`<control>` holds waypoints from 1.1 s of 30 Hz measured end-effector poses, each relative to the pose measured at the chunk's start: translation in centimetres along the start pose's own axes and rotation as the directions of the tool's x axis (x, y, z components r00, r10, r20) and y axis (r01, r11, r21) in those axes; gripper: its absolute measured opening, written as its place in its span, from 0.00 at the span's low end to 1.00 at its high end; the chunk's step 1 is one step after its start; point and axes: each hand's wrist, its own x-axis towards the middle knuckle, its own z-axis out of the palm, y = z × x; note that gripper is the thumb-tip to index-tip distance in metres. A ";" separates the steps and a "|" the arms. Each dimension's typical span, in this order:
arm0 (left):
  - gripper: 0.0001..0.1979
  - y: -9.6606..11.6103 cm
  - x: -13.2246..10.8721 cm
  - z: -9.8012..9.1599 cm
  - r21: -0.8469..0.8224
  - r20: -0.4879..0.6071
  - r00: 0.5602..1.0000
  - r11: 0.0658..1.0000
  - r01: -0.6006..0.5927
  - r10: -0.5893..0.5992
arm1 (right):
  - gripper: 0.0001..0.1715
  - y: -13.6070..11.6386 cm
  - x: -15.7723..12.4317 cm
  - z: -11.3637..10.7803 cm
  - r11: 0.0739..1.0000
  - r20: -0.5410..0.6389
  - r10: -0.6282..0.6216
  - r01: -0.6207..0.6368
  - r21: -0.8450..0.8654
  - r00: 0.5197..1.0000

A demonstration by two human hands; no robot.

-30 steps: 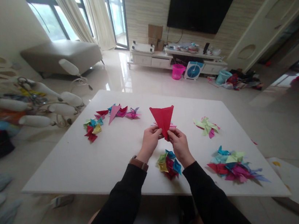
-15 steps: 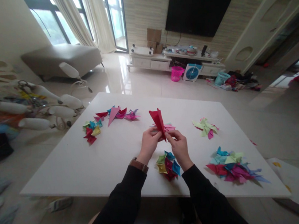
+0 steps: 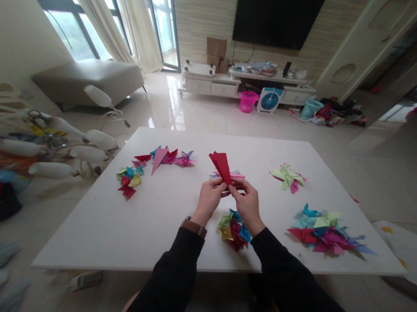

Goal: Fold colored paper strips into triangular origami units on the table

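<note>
Held up over the white table is a folded red paper, its wide end pointing up and its narrow end between my fingers. My left hand pinches its lower end from the left, a brown band on the wrist. From the right, my right hand grips the same lower end with thumb and fingers. Pink and lilac folded papers lie partly hidden behind it. Nearer to me, a cluster of colourful folded paper pieces sits below the hands, partly covered by the right one.
Folded papers lie in groups: a multicoloured pile at right, light green ones behind it, small pieces at left and pink ones at the far left. A lamp with white shades stands beyond the table's left edge.
The red paper has turned in my fingers, so that a broader flat face shows now. Both hands stay in nearly the same place, and the view has shifted slightly.
</note>
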 end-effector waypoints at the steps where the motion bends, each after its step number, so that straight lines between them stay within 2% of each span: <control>1: 0.18 0.0 0.0 0.1 -0.004 -0.003 1.000 1.000 0.001 -0.001 | 0.16 0.0 -0.1 0.0 1.000 -0.002 -0.004 0.004 0.008 1.000; 7: 0.18 -0.1 -0.1 0.1 0.004 -0.024 1.000 1.000 0.001 -0.001 | 0.14 -0.9 -0.5 -0.1 1.000 -0.007 -0.006 0.006 -0.001 1.000; 15: 0.15 0.1 0.3 -0.2 0.124 -0.057 0.998 0.992 0.021 -0.014 | 0.11 -1.0 -0.3 -0.1 0.999 -0.005 -0.032 0.032 0.023 0.999; 22: 0.14 0.5 0.0 0.1 0.133 0.001 0.999 0.990 0.035 -0.036 | 0.23 -0.4 0.1 0.2 0.987 -0.059 0.084 -0.076 0.140 0.995; 26: 0.16 0.8 -0.4 0.5 0.145 0.059 0.997 0.988 0.047 -0.056 | 0.20 -0.2 -0.1 0.0 0.942 -0.016 0.221 -0.209 0.262 0.975; 30: 0.12 0.8 -1.1 0.7 0.206 0.157 0.985 0.978 0.033 -0.066 | 0.16 -0.8 -0.3 -0.6 0.906 -0.074 0.315 -0.277 0.319 0.946; 33: 0.09 0.7 -1.7 0.4 0.302 0.226 0.967 0.952 0.043 -0.116 | 0.15 -1.4 -0.3 -1.5 0.874 -0.090 0.364 -0.308 0.375 0.927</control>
